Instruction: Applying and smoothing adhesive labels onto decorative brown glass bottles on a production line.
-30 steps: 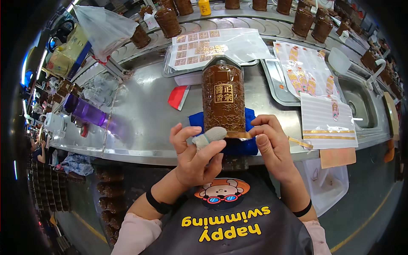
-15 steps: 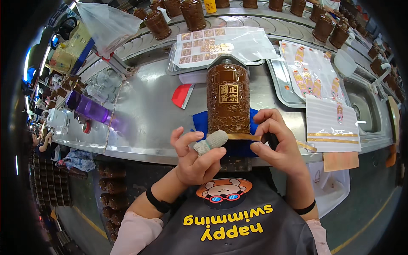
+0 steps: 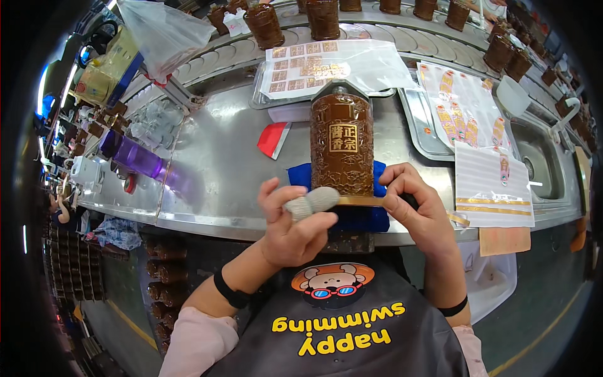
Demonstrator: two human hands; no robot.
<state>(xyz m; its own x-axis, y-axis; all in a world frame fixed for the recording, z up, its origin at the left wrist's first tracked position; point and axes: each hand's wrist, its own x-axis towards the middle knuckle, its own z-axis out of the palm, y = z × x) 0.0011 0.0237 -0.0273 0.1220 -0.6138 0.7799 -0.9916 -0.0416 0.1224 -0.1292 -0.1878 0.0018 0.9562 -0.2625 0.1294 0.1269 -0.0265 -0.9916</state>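
A brown embossed bottle [image 3: 342, 144] with a gold square label lies on a blue cloth [image 3: 370, 220] at the bench edge, its neck pointing away from me. Across its near end runs a narrow gold strip [image 3: 361, 201]. My left hand [image 3: 298, 220] has a grey knitted finger cover [image 3: 312, 202] on its index finger, which presses the strip's left end at the bottle. The other fingers are loosely bent and apart. Between thumb and fingers, my right hand [image 3: 418, 207] pinches the strip's right end.
Label sheets lie on one metal tray [image 3: 257, 94] behind the bottle and another [image 3: 411, 125] at right. A sheet with gold strips [image 3: 493, 210] lies at the right edge. A red-and-white scraper [image 3: 273, 139] and purple bottle [image 3: 135, 157] lie left. More brown bottles stand on the conveyor [image 3: 364, 28].
The gold strip now runs straighter between my hands. My left index finger lies flatter on it, and my right fingers have closed more tightly. Nearer bottles on the conveyor have shifted right.
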